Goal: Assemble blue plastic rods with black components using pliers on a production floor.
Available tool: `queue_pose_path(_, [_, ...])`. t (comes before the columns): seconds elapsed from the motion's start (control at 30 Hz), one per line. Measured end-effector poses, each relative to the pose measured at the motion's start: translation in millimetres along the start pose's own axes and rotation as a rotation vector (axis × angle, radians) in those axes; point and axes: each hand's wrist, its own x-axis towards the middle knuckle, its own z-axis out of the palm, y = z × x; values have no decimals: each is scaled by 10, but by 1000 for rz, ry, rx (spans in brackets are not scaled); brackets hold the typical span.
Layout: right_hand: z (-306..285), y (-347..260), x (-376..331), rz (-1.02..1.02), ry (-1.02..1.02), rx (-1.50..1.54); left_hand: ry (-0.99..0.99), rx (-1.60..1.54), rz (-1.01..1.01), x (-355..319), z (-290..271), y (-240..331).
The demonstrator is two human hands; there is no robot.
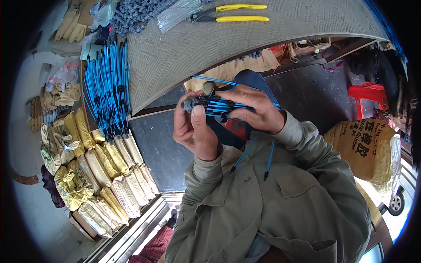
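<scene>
In front of my chest, my left hand pinches a grey ribbed plastic fitting between thumb and fingers. My right hand is closed round a bundle of thin blue rods with black ends, which runs from beside the fitting back under my palm. Whether the rods are fixed into the fitting I cannot tell. Just beyond my fingertips shows a small olive-coloured rounded thing. Two loose blue rods with dark tips hang against my shirt, and another blue rod sticks out beyond my right hand.
A grey textured tabletop curves across the far side, bearing yellow-handled cutters, clear thin sticks and a pile of grey fittings. Blue-rod assemblies lie left, above wrapped packs. A large brown sack stands right, near a red stool.
</scene>
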Motion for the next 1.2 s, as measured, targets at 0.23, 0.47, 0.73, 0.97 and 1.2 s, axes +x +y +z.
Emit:
queue_pose_path(0.23, [-114,156,104,-45,-150,160,23,8,-9,-6,11,21])
queue_pose_path(0.47, [-108,158,78,-76,-167,10,50,-25,-11,34,57,4])
queue_pose_path(0.73, [-119,133,159,-141,-169,-229,-23,41,46,74,21,45])
queue_pose_path(0.97, [-8,58,149,-162,-114,-411,-7,28,-20,25,-3,51])
queue_pose_path(1.2, [-25,94,164,-111,-140,-367,-43,48,-20,47,-26,30])
